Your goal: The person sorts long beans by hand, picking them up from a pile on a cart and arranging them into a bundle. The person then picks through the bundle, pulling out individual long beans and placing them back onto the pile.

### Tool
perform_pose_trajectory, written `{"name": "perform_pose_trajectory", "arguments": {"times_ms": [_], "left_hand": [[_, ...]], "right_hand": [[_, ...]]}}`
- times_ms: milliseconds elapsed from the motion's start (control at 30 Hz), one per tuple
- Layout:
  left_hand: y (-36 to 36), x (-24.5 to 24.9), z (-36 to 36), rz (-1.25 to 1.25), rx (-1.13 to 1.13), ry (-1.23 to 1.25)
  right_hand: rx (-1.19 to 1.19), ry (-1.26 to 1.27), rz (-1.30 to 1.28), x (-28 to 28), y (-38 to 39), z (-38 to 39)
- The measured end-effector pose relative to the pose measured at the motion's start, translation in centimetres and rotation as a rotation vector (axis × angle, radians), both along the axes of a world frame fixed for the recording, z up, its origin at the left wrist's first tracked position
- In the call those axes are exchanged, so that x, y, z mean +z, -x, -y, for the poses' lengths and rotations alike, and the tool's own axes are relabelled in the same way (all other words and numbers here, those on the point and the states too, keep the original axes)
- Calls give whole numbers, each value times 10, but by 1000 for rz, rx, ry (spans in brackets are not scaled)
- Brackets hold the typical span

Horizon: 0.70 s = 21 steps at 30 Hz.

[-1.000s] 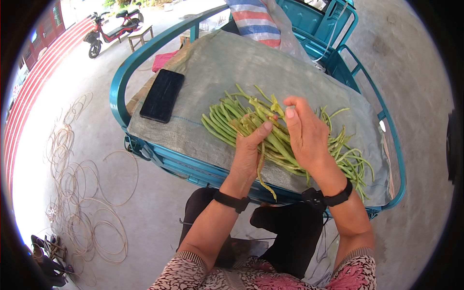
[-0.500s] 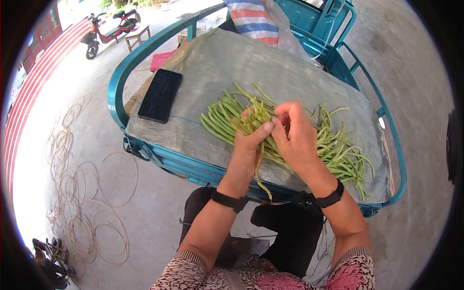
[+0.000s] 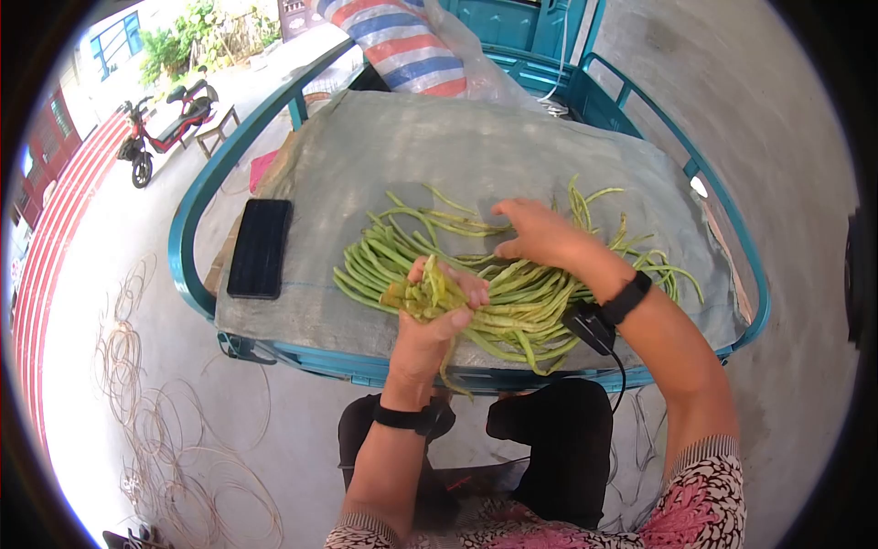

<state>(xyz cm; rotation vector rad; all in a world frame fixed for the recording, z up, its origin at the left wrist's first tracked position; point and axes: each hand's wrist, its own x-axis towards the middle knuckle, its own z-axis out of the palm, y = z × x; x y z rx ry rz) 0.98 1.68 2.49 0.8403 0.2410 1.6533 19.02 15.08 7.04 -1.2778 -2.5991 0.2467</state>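
Long green beans point(image 3: 512, 306) lie in a loose pile on the grey cloth. My left hand point(image 3: 448, 316) is wrapped round a bundle of yellowish-green long beans point(image 3: 422, 295), just above the left part of the pile. One pale bean from this bundle hangs down below the hand. Over the upper middle of the pile is my right hand point(image 3: 540, 236), its thumb and forefinger apart with nothing visible between them. A few yellowish beans point(image 3: 462, 224) lie just left of its fingertips. Whether its other fingers touch the pile is hidden.
A black phone point(image 3: 261, 249) lies on the left of the grey cloth point(image 3: 366, 137), which covers the bed of a teal cart with side rails point(image 3: 187, 238). A striped bag point(image 3: 402, 46) is at the far end. Coiled wire point(image 3: 174, 412) and a red scooter point(image 3: 174, 128) are to the left.
My hands have separated: the left, still round its bundle, moved left and down, while the right left the bundle and opened over the pile. The camera view has shifted too.
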Motion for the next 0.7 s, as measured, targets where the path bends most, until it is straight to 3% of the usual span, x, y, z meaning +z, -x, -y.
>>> {"name": "perform_pose_trajectory", "arguments": {"times_ms": [133,433,533,700], "left_hand": [[4,-2,0,-48,-27,17],[6,-6,-2,-53,-69,-22],[7,-4,-2,-60,-82,-44],[4,-2,-1,-13,-58,6]], "right_hand": [[65,254,96,9,10,-12],[16,189,168,4,28,-7],[2,283,73,-2,27,-9],[83,135,187,-1,24,-9]]}}
